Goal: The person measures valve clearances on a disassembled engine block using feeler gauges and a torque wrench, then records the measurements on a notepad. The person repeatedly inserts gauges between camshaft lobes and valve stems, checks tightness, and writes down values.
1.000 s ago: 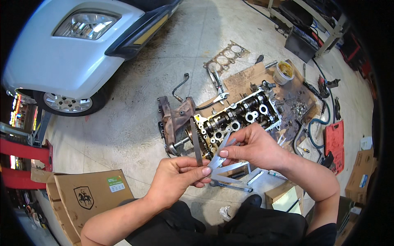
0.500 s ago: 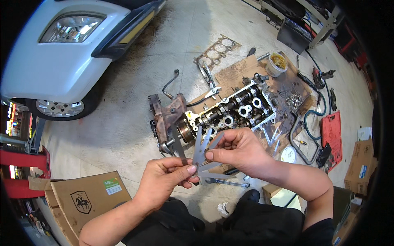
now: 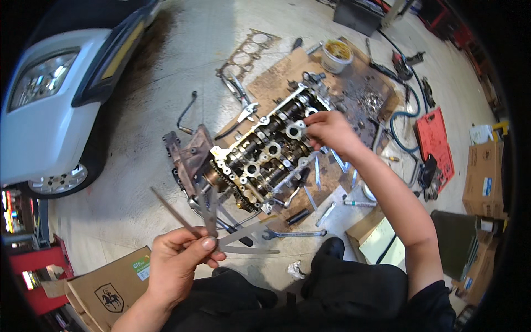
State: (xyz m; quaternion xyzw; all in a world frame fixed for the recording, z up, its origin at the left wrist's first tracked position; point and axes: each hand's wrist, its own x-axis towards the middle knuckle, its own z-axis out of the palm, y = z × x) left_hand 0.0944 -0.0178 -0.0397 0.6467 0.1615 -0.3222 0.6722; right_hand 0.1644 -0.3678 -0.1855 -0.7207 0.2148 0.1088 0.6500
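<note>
My left hand is closed around the pivot end of a feeler gauge set, whose thin metal blades fan out in several directions. It is held in the air near my legs, short of the engine part. My right hand reaches over the right side of a cylinder head with its camshafts exposed. The fingers there are pinched together and pointing down at the camshaft area. Whatever lies between them is too small and partly hidden to name. A rusty manifold lies at the left end of the head.
Dirty cardboard lies beneath the head. Around it are a tub of brownish stuff, pliers, a head gasket, a combination wrench and a red tool case. A white car stands at left, cardboard boxes at right.
My right hand has left the feeler gauge and moved up and right to the cylinder head. My left hand has shifted left and down with the gauge. The view has turned somewhat.
</note>
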